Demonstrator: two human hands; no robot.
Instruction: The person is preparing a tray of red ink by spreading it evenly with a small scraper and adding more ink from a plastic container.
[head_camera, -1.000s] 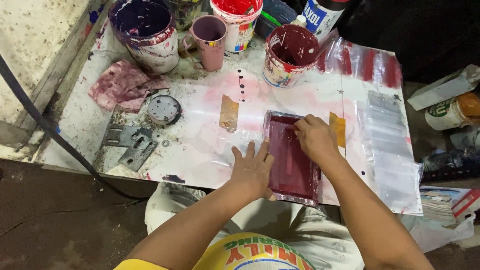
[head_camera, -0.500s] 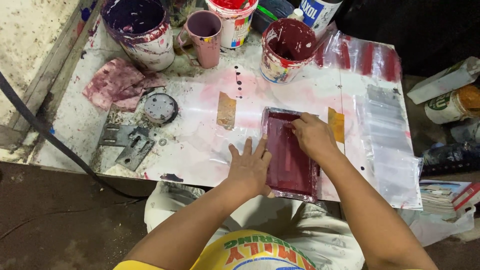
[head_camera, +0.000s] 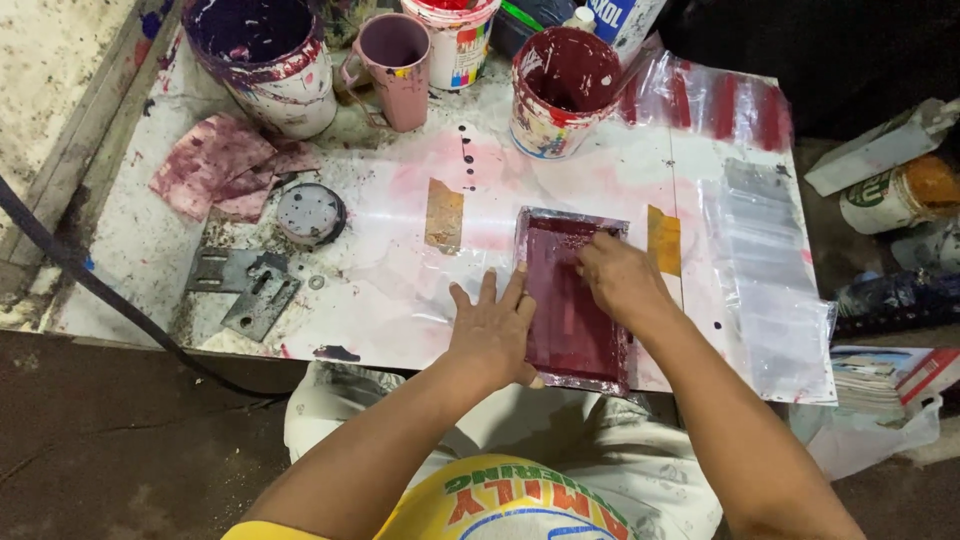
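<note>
Pressing ink across a small print frame

The frame (head_camera: 572, 300), dark red inside, lies flat at the lower middle of the picture on the stained tabletop (head_camera: 380, 290). The left hand (head_camera: 492, 330) lies open, palm down, against the frame's left edge, gripping nothing. The right hand (head_camera: 620, 280) is curled over something inside the frame; what it holds is hidden. This looks like the inking stroke; lifting the frame cleanly would call for steady, even hands.
</note>
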